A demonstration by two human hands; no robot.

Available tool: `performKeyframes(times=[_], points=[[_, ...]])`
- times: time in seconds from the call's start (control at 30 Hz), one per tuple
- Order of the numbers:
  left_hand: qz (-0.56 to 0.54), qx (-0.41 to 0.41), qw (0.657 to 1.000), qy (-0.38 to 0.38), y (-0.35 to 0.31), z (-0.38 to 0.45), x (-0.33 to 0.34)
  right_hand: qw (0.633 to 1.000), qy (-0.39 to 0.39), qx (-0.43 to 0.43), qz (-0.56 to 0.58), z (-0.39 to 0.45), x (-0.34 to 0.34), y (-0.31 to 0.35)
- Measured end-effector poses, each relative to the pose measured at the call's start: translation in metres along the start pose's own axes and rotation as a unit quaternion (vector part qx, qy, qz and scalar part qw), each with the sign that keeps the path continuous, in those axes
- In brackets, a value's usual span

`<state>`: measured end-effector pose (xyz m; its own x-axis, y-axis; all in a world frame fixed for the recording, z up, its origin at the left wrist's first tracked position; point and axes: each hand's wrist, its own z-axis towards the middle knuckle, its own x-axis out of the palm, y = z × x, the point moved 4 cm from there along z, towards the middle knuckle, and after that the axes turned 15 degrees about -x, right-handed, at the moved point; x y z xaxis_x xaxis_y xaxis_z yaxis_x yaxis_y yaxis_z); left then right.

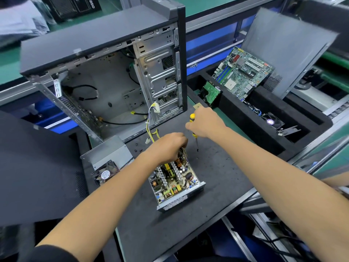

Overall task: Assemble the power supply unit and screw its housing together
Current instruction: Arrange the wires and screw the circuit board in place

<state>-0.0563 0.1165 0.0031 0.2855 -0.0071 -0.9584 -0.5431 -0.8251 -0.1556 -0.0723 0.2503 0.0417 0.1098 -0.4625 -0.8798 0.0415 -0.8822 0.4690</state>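
Note:
The open power supply base (pixel 181 202) lies on the dark mat, its circuit board (pixel 171 183) exposed. My left hand (pixel 168 147) reaches into its far end, fingers curled among the wires and parts there; what they hold is hidden. My right hand (pixel 204 122) grips a yellow-and-black screwdriver (pixel 194 132), tip down just above the mat, right of the unit's far end. The metal housing cover with its fan (pixel 107 160) lies to the left of the base. A yellow cable bundle (pixel 153 121) runs from the unit towards the case. A few small black screws (pixel 138 147) lie on the mat.
An open computer case (pixel 105 76) stands behind the work spot. At the right, a black foam tray (pixel 268 118) holds a motherboard (pixel 242 69), a hard drive (pixel 210 93) and a small fan (pixel 271 121). A dark side panel (pixel 37 167) lies at the left.

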Motion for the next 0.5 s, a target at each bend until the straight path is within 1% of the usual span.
performKeyframes(times=[0.17, 0.33, 0.4, 0.5], points=[[-0.058, -0.004, 0.998, 0.012, 0.022, -0.014, 0.002, 0.999, 0.008, -0.030, 0.034, 0.000, 0.002, 0.006], [-0.016, -0.017, 1.000, 0.000, 0.032, -0.021, 0.007, 0.996, 0.045, -0.047, 0.061, 0.000, 0.010, 0.011], [-0.027, -0.024, 0.999, -0.006, 0.035, -0.021, 0.009, 0.995, 0.050, -0.060, 0.065, 0.000, 0.011, 0.013], [-0.046, -0.010, 0.999, -0.019, 0.029, -0.020, 0.012, 0.994, 0.055, -0.071, 0.068, 0.000, 0.013, 0.014]])
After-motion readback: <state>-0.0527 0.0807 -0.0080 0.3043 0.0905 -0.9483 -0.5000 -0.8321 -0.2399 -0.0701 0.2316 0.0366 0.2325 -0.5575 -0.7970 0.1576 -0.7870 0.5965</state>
